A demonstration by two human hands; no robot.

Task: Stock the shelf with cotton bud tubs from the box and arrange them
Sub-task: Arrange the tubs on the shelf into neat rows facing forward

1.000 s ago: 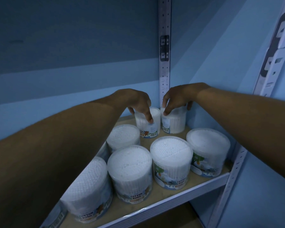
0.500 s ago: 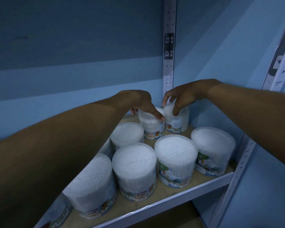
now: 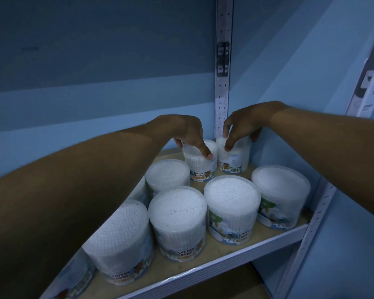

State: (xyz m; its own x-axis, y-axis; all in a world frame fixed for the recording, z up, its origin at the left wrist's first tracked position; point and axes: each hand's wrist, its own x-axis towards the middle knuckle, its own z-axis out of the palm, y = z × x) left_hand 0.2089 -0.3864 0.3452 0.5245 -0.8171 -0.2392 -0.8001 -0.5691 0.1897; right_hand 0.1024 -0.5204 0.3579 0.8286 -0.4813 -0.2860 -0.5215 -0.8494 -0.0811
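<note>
Several clear cotton bud tubs stand upright on a wooden shelf (image 3: 229,253). At the back, my left hand (image 3: 188,134) grips the top of one tub (image 3: 202,167), its "Cotton Buds" label facing me. Right beside it, my right hand (image 3: 240,126) grips the lid of the back corner tub (image 3: 235,160), which shows a barcode. In front stand a tub (image 3: 166,175), a tub (image 3: 177,221), a tub (image 3: 231,206), a tub (image 3: 281,193) at the right and a tub (image 3: 119,240) at the left. My left forearm hides more tubs at the left.
A perforated metal upright (image 3: 222,83) rises at the back behind my hands, and another upright (image 3: 311,234) stands at the front right. Blue walls close the back and right side. A lower shelf (image 3: 235,283) shows beneath the white shelf edge (image 3: 203,272).
Both back tubs have been turned in place: the left one's label now faces me more squarely and the right one shows its barcode. Both hands stay on the tubs.
</note>
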